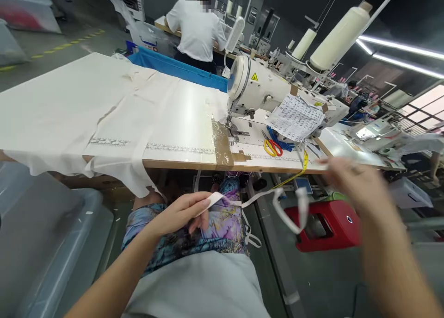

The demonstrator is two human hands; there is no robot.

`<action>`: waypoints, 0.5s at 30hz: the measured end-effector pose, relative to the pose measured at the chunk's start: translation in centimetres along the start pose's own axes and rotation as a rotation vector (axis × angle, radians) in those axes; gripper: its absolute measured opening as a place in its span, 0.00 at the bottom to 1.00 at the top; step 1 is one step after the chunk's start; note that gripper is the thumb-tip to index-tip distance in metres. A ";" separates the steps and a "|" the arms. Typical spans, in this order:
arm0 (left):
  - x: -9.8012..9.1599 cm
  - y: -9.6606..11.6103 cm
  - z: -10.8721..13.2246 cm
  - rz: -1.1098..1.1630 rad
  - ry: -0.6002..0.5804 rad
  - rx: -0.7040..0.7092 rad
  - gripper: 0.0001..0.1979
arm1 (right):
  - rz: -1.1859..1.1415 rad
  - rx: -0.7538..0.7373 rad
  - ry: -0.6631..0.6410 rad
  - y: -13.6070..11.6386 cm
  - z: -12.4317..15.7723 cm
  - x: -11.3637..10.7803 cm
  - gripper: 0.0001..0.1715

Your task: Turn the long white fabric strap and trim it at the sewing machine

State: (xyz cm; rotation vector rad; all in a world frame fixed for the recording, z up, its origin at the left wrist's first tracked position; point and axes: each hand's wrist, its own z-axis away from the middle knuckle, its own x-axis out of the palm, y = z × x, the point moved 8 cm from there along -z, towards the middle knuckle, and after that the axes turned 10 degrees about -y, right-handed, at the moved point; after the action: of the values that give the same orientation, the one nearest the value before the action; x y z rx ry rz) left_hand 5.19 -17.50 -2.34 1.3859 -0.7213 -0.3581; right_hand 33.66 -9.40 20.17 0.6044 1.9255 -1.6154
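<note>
Above my lap, my left hand (189, 211) pinches the end of a narrow white strap (215, 197) between thumb and fingers. The strap runs right from there, with a blurred loop hanging in the air and more of it dangling beside my knee. My right hand (357, 181) is smeared by motion at the table's front edge, and its fingers cannot be made out. Nearby, a yellow tape measure (305, 161) hangs over that edge. Red-and-yellow-handled scissors (273, 147) lie on the table below a white sewing machine (258, 84).
White fabric pieces (118, 105) cover the left of the table (180, 123) and droop over its edge. A translucent bin (52, 244) stands at lower left, a red plastic object (329, 225) under the table. A person in a white shirt (197, 28) sits beyond a blue cloth-sided bin (176, 68).
</note>
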 end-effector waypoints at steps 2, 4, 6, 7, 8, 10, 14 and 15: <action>0.4 2.8 -1.1 0.016 -0.010 0.079 0.23 | -0.052 -0.011 -0.468 1.5 2.6 10.3 0.22; 1.4 4.9 -2.4 0.014 -0.047 0.129 0.24 | -0.235 -0.039 -0.547 2.3 4.2 16.6 0.24; 2.5 6.2 -3.6 -0.003 -0.100 0.138 0.23 | -0.472 -0.013 -0.522 2.8 4.2 20.3 0.29; 2.9 6.6 -4.1 -0.010 -0.120 0.133 0.23 | -0.573 0.005 -0.483 2.7 3.8 21.1 0.30; 3.2 6.8 -4.5 -0.016 -0.131 0.124 0.22 | -0.651 0.018 -0.441 2.5 3.1 21.4 0.30; 3.2 6.4 -5.3 -0.050 -0.143 0.105 0.21 | -0.732 -0.002 -0.333 1.6 1.1 20.1 0.28; 0.1 2.2 -6.7 -0.170 -0.072 0.062 0.27 | -0.697 -0.186 -0.132 -1.6 -2.9 12.7 0.23; -1.2 0.3 -7.1 -0.167 -0.037 0.036 0.29 | -0.660 -0.233 -0.084 -2.4 -3.7 10.5 0.23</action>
State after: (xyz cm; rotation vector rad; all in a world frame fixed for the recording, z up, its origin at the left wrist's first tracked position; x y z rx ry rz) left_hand 8.82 -11.28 -2.52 1.4817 -0.6461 -0.5051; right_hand 23.78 -6.23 15.50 -0.2240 2.3449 -1.6973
